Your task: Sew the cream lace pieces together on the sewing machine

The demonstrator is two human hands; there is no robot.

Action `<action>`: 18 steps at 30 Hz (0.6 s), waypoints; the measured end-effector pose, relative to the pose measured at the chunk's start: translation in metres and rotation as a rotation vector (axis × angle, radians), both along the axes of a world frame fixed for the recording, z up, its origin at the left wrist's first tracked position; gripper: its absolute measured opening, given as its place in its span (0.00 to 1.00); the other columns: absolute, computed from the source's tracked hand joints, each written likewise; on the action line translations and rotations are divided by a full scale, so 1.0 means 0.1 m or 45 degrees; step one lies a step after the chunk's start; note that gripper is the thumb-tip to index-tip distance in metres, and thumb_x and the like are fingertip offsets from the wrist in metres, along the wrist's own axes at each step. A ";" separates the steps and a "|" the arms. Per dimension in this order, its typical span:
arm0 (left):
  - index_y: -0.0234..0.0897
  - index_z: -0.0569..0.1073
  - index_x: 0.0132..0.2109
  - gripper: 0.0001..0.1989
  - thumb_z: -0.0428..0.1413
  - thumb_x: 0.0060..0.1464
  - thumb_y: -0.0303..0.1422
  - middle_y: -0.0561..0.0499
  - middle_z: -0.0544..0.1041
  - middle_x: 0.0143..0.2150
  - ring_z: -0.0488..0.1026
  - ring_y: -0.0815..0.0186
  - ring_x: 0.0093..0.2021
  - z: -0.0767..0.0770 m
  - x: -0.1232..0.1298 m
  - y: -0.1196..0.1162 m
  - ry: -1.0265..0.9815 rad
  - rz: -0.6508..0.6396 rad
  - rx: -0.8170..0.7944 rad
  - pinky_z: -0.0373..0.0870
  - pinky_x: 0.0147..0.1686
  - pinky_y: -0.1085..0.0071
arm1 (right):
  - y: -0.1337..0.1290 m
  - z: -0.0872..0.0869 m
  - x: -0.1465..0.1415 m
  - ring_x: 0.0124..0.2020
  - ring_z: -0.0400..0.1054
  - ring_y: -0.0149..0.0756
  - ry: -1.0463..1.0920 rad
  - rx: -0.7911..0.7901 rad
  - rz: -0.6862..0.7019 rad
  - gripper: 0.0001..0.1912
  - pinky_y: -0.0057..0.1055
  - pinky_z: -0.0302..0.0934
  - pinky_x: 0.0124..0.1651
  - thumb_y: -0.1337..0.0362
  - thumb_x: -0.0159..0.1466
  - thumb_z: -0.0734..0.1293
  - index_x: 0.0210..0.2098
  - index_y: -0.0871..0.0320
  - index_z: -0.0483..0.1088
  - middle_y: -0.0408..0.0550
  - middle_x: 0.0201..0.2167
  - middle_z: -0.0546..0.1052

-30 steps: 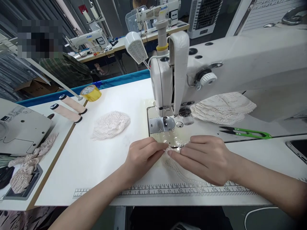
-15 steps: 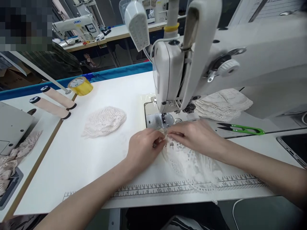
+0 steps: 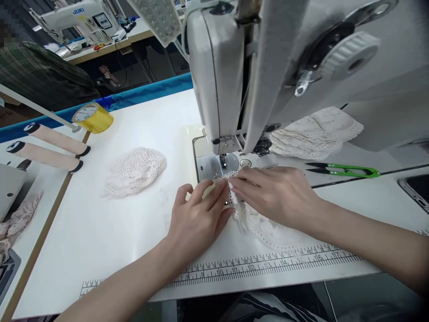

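A piece of white lace fabric (image 3: 268,228) lies under both hands, its top edge at the presser foot (image 3: 223,162) of a sewing machine (image 3: 217,80). My left hand (image 3: 199,210) rests left of the foot, fingers spread and thumb apart, fingertips touching the lace edge. On the right, my right hand (image 3: 278,192) has its fingers pressed together on the lace just in front of the needle plate (image 3: 206,167). Its thumb is hidden. Part of the lace is covered by my right hand and forearm.
Folded lace (image 3: 136,172) lies at left, and a lace stack (image 3: 315,134) behind my right hand. Green thread snips (image 3: 348,170) and a phone (image 3: 417,188) are at right. Yellow tape (image 3: 93,117) and thread cones (image 3: 47,156) stand far left. A ruler strip (image 3: 234,270) runs along the front edge.
The view has come closer to the machine. My left hand has gone from a pinch to spread fingers. My right hand has flattened onto the lace, whose top edge now lies closer to the foot.
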State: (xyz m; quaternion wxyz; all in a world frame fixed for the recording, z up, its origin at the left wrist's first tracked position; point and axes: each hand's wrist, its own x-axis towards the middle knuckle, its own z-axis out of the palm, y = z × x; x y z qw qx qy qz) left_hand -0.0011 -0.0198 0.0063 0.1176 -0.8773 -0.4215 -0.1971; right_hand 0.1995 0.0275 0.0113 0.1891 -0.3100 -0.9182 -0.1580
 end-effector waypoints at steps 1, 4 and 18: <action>0.36 0.73 0.54 0.15 0.54 0.62 0.33 0.48 0.78 0.53 0.74 0.57 0.51 0.00 0.00 0.02 0.004 0.009 -0.008 0.61 0.43 0.58 | 0.00 -0.02 0.00 0.25 0.64 0.29 -0.009 -0.036 -0.035 0.13 0.31 0.47 0.23 0.69 0.69 0.58 0.40 0.60 0.75 0.47 0.34 0.78; 0.36 0.73 0.55 0.15 0.53 0.63 0.33 0.47 0.77 0.55 0.73 0.55 0.54 -0.01 -0.01 0.06 0.040 0.031 -0.012 0.61 0.45 0.58 | 0.04 -0.08 -0.01 0.26 0.64 0.33 -0.076 -0.092 -0.121 0.17 0.34 0.41 0.22 0.63 0.72 0.56 0.42 0.62 0.75 0.51 0.35 0.79; 0.37 0.72 0.56 0.17 0.53 0.63 0.37 0.46 0.77 0.54 0.73 0.53 0.55 -0.03 0.01 0.13 0.027 0.066 -0.021 0.61 0.47 0.56 | 0.18 -0.08 0.02 0.31 0.70 0.41 -0.147 -0.214 -0.239 0.21 0.35 0.45 0.24 0.59 0.72 0.55 0.43 0.61 0.77 0.56 0.37 0.78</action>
